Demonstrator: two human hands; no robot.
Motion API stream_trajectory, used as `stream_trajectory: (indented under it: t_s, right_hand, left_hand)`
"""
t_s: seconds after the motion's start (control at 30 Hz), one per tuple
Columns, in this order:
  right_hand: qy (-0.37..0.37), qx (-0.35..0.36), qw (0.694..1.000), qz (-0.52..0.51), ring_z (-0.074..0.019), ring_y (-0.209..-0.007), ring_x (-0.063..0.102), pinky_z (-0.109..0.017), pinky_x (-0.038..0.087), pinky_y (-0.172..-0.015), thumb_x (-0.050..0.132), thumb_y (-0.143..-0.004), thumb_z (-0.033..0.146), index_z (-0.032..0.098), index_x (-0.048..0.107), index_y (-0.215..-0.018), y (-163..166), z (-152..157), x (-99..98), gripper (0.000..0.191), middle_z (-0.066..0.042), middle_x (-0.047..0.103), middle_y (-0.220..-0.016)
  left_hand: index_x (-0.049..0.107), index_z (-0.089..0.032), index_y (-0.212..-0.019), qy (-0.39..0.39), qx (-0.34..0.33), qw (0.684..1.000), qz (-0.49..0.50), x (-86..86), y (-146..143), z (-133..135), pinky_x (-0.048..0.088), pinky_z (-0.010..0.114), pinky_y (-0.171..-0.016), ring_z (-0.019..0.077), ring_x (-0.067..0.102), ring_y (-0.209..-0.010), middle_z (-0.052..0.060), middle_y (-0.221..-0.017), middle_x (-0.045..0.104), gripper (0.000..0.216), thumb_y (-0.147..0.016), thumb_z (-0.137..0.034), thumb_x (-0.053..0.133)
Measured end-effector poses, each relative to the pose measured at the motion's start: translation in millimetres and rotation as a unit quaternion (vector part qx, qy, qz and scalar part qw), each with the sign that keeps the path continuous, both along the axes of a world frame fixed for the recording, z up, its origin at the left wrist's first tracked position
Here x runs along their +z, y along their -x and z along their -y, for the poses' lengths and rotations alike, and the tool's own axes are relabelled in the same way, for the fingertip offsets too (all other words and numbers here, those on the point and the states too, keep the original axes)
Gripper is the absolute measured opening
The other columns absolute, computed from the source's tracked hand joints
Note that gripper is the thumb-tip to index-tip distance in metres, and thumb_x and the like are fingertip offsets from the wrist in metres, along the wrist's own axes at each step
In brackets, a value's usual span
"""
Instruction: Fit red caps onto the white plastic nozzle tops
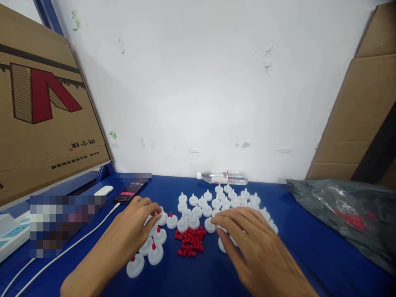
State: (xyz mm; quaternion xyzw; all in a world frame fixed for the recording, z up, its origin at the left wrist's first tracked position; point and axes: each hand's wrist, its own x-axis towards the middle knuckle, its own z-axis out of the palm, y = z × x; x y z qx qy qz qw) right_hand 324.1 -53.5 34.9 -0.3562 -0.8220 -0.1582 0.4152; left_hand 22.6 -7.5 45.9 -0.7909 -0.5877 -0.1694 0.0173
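Note:
My left hand (136,225) rests over a cluster of white plastic caps with red tips (154,247); its fingers are curled onto one red-tipped cap (161,214). My right hand (247,235) lies palm down with fingers spread over white caps without tips (216,202), its fingertips touching one cap (210,225). Between the hands lies a small heap of red plugs (190,240) on the blue table (297,255).
A clear water bottle (222,177) lies by the white wall. A phone (130,192) with a white cable (80,243) sits at left, below a cardboard box (43,103). A dark plastic bag (349,214) lies at right, cardboard (361,111) behind it.

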Motion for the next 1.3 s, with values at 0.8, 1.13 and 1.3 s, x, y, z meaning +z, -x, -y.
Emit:
stream_trajectory:
  t_s: [0.8,1.13,1.3]
  right_hand:
    - [0.008,-0.097,0.993,0.064,-0.0248,-0.081,0.074,-0.043,0.051,-0.075,0.042,-0.103,0.01,0.024,0.065,-0.107,-9,-7,-19.4,0.027,-0.003,0.078,-0.095]
    - [0.003,-0.089,0.992,0.087,-0.0252,-0.08,0.077,-0.047,0.06,-0.078,0.052,-0.093,0.007,0.023,0.068,-0.11,-11,-4,-36.7,0.028,-0.002,0.079,-0.091]
    - [0.032,-0.065,0.995,0.067,-0.0256,-0.09,0.078,-0.049,0.061,-0.09,0.068,-0.083,0.009,0.024,0.065,-0.114,-14,-2,-48.2,0.035,-0.001,0.078,-0.102]
  left_hand:
    - [0.078,-0.023,-0.115,-0.037,-0.02,0.999,-0.015,-6.6,3,1,0.054,0.045,-0.087,0.0338,0.062,-0.112,0.012,-0.113,0.072,0.04,-0.109,-0.039,0.042]
    - [0.076,-0.027,-0.096,0.061,-0.124,0.99,-0.038,-11.0,-40,28,0.048,0.043,-0.09,0.0272,0.06,-0.102,0.004,-0.104,0.07,0.02,-0.098,-0.013,0.062]
    - [0.075,-0.023,-0.089,0.1,-0.112,0.987,-0.053,-23.9,-46,26,0.046,0.047,-0.088,0.033,0.057,-0.109,0.006,-0.102,0.069,0.014,-0.091,-0.009,0.073]
